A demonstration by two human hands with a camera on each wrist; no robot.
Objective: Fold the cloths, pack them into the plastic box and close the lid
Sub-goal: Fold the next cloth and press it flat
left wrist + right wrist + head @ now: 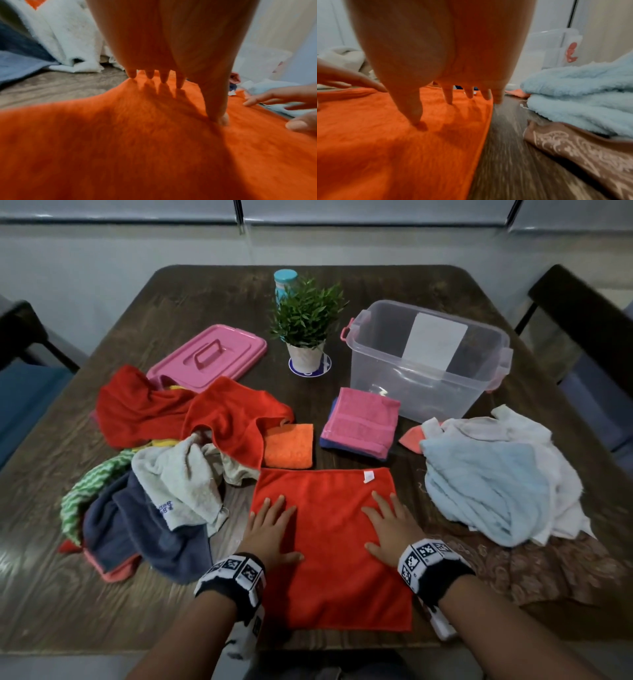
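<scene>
A red-orange cloth (pixel 329 546) lies spread flat at the table's near edge, a white tag at its far right corner. My left hand (pixel 272 529) rests flat on its left side with straight fingers (pixel 163 77). My right hand (pixel 390 525) lies flat on its right side, fingers (pixel 449 97) spread. The clear plastic box (pixel 428 361) stands open at the back right. Its pink lid (pixel 209 356) lies at the back left. A folded pink cloth (pixel 361 421) tops a small stack in front of the box, and a folded orange cloth (pixel 289 445) lies beside it.
A heap of loose cloths (pixel 164 460) fills the left side. Light blue and white towels (pixel 493 477) are piled on the right over a brown patterned cloth (pixel 583 152). A potted plant (pixel 306 326) and a teal-capped bottle (pixel 284 282) stand at the back centre. Chairs flank the table.
</scene>
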